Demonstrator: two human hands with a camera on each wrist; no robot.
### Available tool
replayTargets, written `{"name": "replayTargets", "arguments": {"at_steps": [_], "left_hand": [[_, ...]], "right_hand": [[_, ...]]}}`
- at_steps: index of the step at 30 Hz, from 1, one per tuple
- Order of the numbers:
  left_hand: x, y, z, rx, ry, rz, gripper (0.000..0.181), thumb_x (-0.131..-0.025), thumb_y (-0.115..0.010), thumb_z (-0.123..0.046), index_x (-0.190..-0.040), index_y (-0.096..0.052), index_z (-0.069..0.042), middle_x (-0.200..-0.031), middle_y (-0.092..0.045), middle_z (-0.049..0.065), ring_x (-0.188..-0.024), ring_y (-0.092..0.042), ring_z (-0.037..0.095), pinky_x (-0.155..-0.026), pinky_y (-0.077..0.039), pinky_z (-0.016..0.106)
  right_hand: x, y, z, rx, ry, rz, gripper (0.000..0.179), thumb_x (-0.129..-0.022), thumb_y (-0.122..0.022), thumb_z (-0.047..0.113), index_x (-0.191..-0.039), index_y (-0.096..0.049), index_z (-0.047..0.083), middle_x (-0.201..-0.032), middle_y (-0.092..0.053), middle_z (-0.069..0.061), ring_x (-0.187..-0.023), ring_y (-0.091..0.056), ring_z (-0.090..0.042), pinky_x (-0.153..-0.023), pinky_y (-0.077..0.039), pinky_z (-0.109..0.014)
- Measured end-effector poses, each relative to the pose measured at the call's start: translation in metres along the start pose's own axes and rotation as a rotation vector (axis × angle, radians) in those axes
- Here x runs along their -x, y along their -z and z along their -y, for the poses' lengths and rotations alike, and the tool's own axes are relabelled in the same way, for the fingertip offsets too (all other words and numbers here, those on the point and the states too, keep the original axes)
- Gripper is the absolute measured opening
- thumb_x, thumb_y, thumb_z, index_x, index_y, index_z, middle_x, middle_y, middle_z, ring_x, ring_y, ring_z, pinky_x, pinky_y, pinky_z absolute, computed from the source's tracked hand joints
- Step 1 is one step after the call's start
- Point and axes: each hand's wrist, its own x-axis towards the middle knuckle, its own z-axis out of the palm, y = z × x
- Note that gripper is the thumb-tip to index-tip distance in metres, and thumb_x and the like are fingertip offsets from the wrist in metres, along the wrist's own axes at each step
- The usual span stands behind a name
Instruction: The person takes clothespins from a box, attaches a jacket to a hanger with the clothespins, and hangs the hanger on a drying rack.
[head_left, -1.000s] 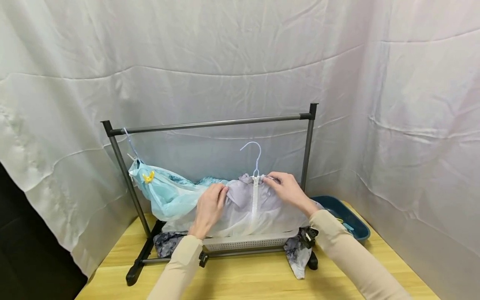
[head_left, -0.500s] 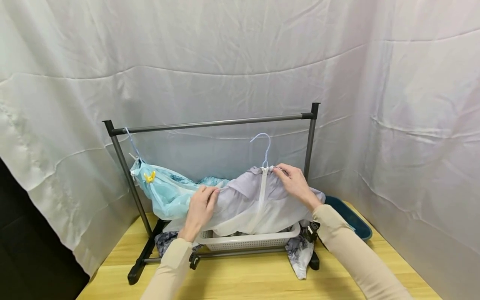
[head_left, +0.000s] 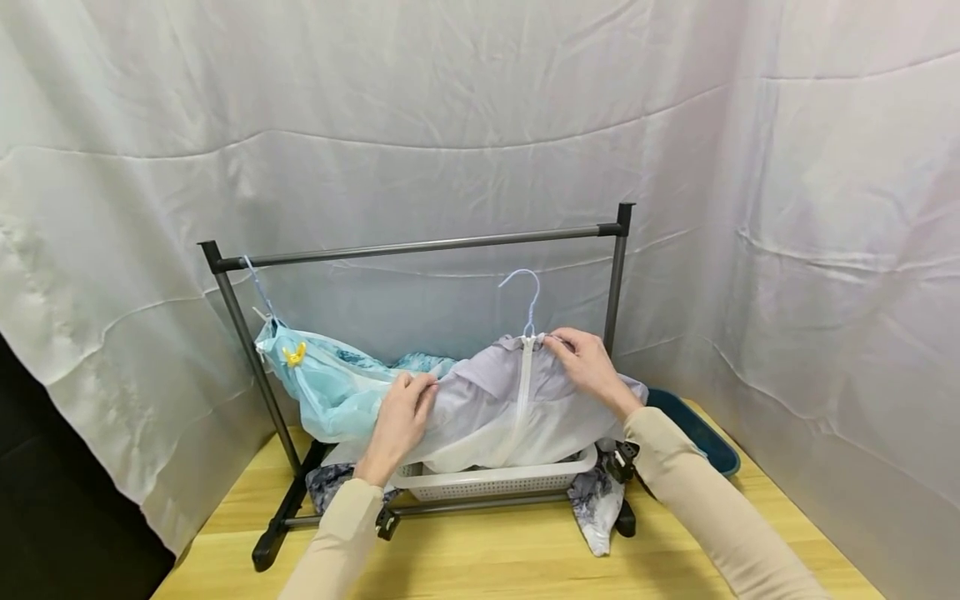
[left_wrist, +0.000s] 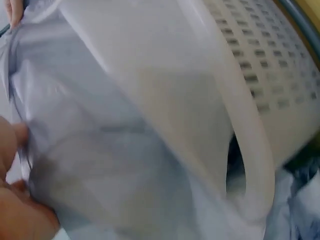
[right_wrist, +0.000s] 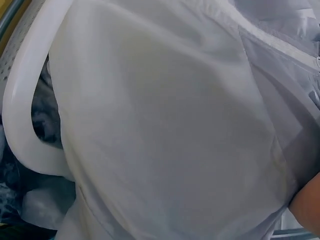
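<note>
A lavender-and-white zip jacket (head_left: 480,412) is spread over a white basket (head_left: 495,482), with the pale blue hook of a hanger (head_left: 537,292) rising from its collar. My right hand (head_left: 591,367) pinches the jacket at the collar, just right of the zipper (head_left: 524,379). Down along the left shoulder, my left hand (head_left: 399,421) grips the fabric between thumb and fingers. The left wrist view shows those fingers (left_wrist: 22,200) at the cloth's edge. Most of the hanger is hidden inside the jacket.
A grey metal rack (head_left: 420,247) stands on the wooden table (head_left: 480,558). A light blue garment (head_left: 345,392) with a yellow clip (head_left: 295,355) hangs at its left end. Dark patterned cloth (head_left: 596,508) spills past the basket. A dark teal tray (head_left: 697,429) sits at right.
The hands have spread apart: the left went left and down slightly, the right rightward and up. The jacket and hanger hook rose and shifted right, baring the basket's rim. Little moved in the last half second.
</note>
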Motion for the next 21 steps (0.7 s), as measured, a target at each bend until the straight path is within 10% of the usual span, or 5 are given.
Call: {"name": "replayTargets", "arguments": {"at_steps": [12,21], "left_hand": [[0.008,-0.012,-0.015,-0.019,0.011,-0.238,0.01,-0.091,-0.066,-0.005,-0.098,-0.073,-0.003,-0.081,-0.061,0.011,-0.078,-0.052,0.027,-0.072,-0.04,0.04],[0.015,-0.02,-0.027,-0.003,0.2,-0.227,0.014,-0.095,-0.065,-0.016,-0.102,-0.075,-0.009,-0.083,-0.051,0.009,-0.077,-0.042,0.023,-0.069,-0.034,0.034]], "right_hand": [[0.0,-0.009,0.007,-0.023,0.071,-0.074,0.016,-0.096,-0.064,0.022,-0.097,-0.073,0.009,-0.095,-0.071,-0.007,-0.086,-0.062,-0.019,-0.079,-0.049,-0.036],[0.003,-0.015,0.009,-0.033,0.125,-0.137,0.014,-0.096,-0.065,0.023,-0.093,-0.074,0.013,-0.085,-0.069,-0.001,-0.074,-0.055,-0.012,-0.068,-0.044,-0.025]]}}
